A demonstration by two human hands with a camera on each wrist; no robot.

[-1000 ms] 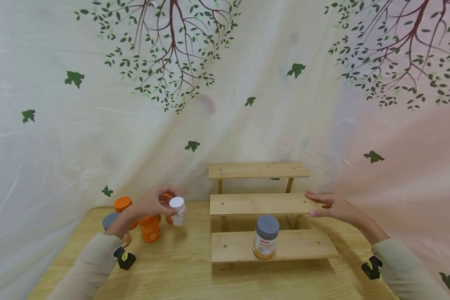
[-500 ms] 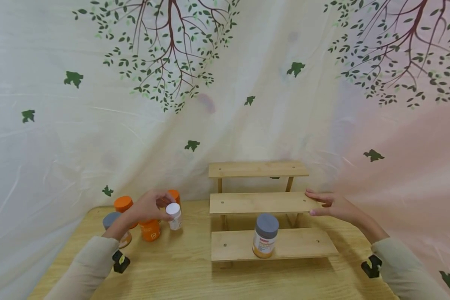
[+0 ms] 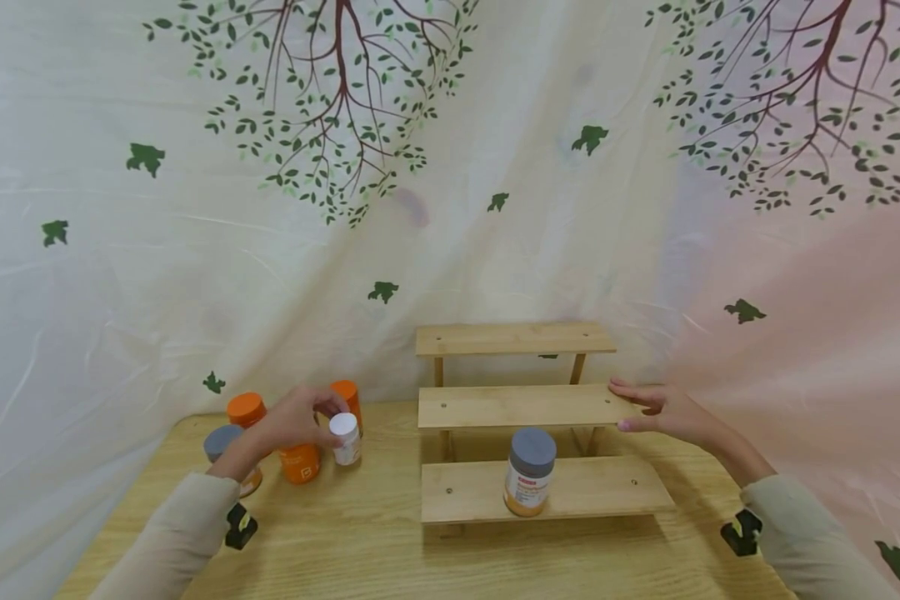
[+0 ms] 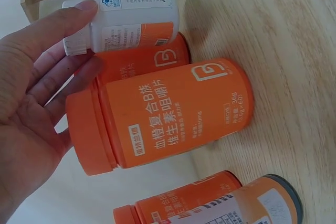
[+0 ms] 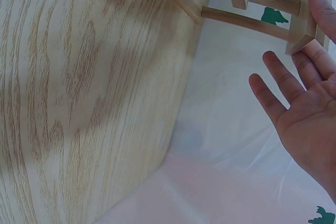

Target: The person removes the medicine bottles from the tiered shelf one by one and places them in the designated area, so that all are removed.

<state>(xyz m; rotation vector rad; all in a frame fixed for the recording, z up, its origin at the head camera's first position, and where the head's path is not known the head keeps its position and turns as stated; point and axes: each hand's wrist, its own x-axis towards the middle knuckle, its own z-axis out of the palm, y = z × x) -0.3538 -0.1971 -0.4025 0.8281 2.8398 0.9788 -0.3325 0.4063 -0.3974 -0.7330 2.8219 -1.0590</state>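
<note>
My left hand (image 3: 296,421) pinches a small white bottle (image 3: 347,450) near its white cap, thumb on one side and fingers behind. The bottle is upright, close to or on the table; which, I cannot tell. In the left wrist view a big orange vitamin bottle (image 4: 178,116) stands beside my fingers. My right hand (image 3: 671,415) holds the right end of the middle board of a three-tier wooden shelf stand (image 3: 510,408), thumb at the front edge and a finger at the back. Its other fingers extend freely below the board in the right wrist view. A grey-capped jar (image 3: 531,483) stands on the lowest board.
Left of the stand, an orange-capped bottle (image 3: 246,408), a second grey-capped jar (image 3: 223,440) and another orange bottle (image 3: 347,398) stand around my left hand. Behind the wooden table (image 3: 360,542) hangs a pale curtain (image 3: 285,275) printed with trees.
My left hand has brought the white bottle left, down and slightly nearer, uncovering more of the orange bottle behind it. My right hand has stayed at the board's end.
</note>
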